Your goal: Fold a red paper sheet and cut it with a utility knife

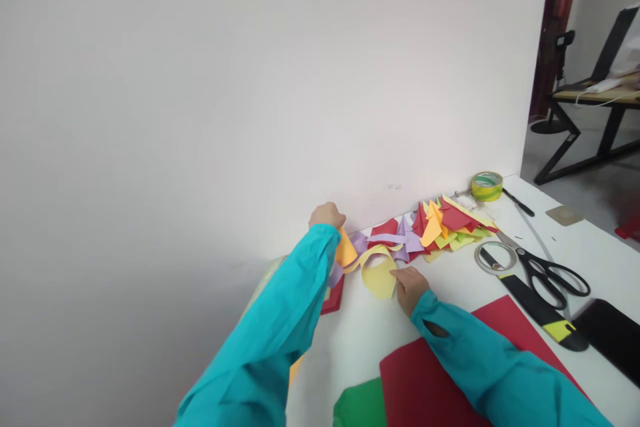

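Observation:
My left hand (327, 215) is closed beside the wall, its fingertips turned away, so what it grips is hidden. An orange paper piece (346, 250) shows just below it, partly behind the sleeve. My right hand (411, 288) pinches the right edge of a curved yellow paper piece (379, 280) with a rounded opening. Behind these, along the wall, runs a heap of cut and folded papers: a purple piece (411, 241), a red piece (384, 232) and an orange piece (434, 225) among several others. A dark red item (331, 300) lies beneath my left forearm.
Red sheets (420, 380) and a green sheet (361, 403) lie at the front. To the right are black-handled scissors (555, 278), a clear tape roll (495, 257), a black-and-yellow cutter (533, 307), a dark phone-like slab (610, 337) and a yellow-green tape roll (487, 187). A white wall (250, 100) bounds the back.

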`<state>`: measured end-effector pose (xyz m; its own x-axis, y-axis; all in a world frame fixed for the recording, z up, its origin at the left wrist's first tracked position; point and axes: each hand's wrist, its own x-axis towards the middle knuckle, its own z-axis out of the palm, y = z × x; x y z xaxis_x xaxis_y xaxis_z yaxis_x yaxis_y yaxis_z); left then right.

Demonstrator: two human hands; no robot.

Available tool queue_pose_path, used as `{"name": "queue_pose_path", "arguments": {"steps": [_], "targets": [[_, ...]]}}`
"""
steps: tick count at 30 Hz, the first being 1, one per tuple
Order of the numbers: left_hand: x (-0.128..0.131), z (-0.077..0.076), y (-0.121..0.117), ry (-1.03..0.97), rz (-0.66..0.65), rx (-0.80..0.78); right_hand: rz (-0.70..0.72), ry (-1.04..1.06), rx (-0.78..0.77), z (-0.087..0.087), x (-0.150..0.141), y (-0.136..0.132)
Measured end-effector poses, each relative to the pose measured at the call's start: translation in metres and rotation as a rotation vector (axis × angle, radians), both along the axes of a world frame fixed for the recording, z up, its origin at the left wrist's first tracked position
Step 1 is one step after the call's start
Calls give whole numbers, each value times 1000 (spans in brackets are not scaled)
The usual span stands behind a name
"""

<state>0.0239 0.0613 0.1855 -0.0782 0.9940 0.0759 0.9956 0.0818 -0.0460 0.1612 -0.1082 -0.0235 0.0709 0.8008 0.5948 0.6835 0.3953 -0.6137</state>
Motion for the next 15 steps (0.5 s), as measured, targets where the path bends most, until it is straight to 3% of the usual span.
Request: {"name": "queue_pose_path", "arguments": {"steps": [7,15], "targets": [[24,3,43,-111,42,90,-3,-12,-14,-1,-6,3],[17,-34,53,-335,26,182,13,-15,-26,-2,-8,2]]}}
